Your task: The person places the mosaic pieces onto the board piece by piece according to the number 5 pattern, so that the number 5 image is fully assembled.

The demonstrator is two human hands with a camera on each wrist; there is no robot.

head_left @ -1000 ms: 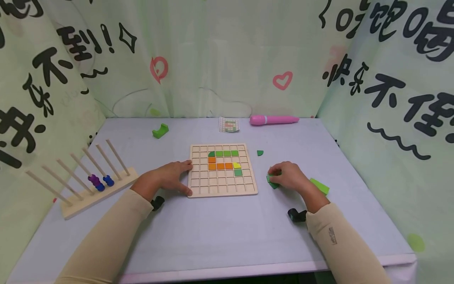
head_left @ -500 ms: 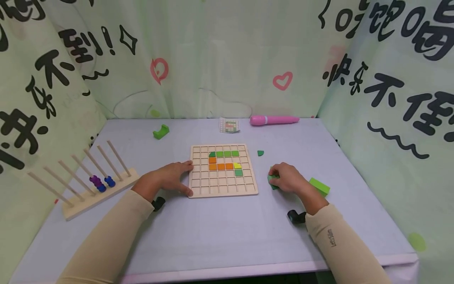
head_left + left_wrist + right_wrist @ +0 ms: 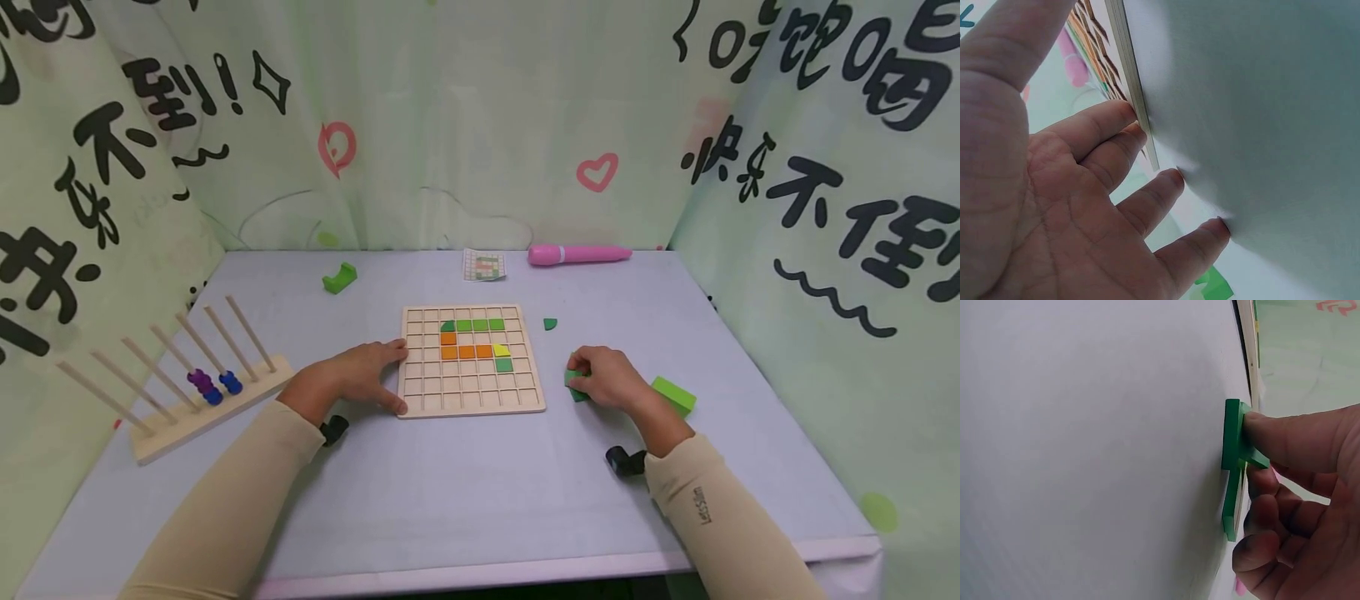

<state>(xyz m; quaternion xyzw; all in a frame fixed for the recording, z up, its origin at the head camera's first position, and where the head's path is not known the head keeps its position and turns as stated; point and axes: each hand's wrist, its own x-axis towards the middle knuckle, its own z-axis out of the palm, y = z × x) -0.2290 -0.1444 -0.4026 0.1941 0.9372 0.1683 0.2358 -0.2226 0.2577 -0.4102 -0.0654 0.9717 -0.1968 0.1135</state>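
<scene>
Two hands rest on the grey worktop [image 3: 465, 492]. The left hand [image 3: 352, 379] lies spread, fingertips [image 3: 1130, 111] touching the left edge of the wooden grid board [image 3: 471, 402], which holds green, orange and yellow tiles. The right hand [image 3: 611, 377], right of the board, curls its fingers [image 3: 1285, 440] over small dark green tiles [image 3: 1233, 462] lying flat on the worktop; it seems to pinch the top one, though the grip is partly hidden. A light green block [image 3: 673, 395] lies just right of that hand.
</scene>
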